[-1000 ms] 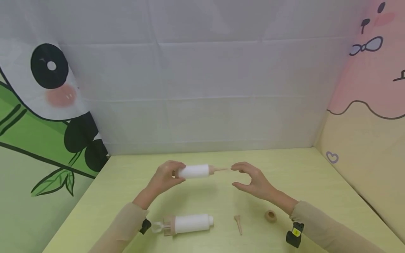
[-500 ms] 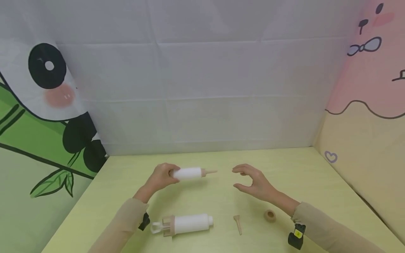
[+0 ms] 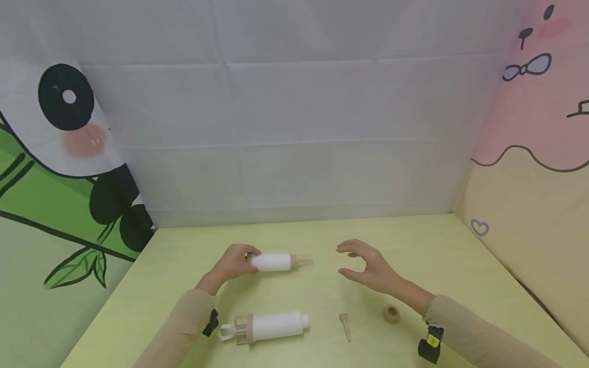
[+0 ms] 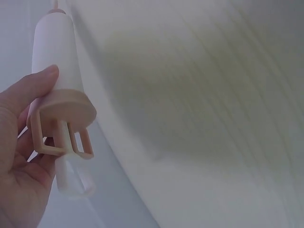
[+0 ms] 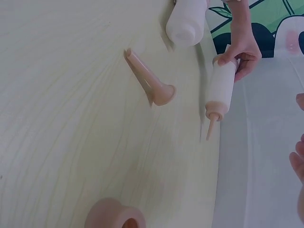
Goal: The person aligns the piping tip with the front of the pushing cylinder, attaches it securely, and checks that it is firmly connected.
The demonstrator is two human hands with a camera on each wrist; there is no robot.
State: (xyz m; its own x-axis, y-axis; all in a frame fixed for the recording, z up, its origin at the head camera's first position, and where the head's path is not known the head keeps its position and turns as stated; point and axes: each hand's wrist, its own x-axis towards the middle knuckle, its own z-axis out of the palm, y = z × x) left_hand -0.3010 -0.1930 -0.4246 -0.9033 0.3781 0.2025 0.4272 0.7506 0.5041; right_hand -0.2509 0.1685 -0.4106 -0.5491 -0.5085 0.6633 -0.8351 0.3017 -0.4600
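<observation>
My left hand (image 3: 232,263) grips a white-barrelled icing syringe (image 3: 271,262) by its pink handle end, thumb along the barrel in the left wrist view. The syringe lies level, close over the table, its thin pink nozzle pointing right. At its back, the clear plunger loop (image 4: 75,178) sticks out past the pink finger grips. To the right of the nozzle tip, my right hand (image 3: 368,266) hovers with thumb and fingers apart, holding nothing. A second white syringe (image 3: 278,326), without a nozzle, lies nearer me on the table.
A loose pink nozzle (image 3: 345,327) lies right of the second syringe. Farther right sits a round pink collar (image 3: 391,314) with a hole, near my right forearm. A pale wood-grain table (image 3: 184,245) meets a white cloth backdrop (image 3: 299,179) at the back.
My left hand has carried the syringe left and down toward the table, away from the right hand. The right hand has hardly moved.
</observation>
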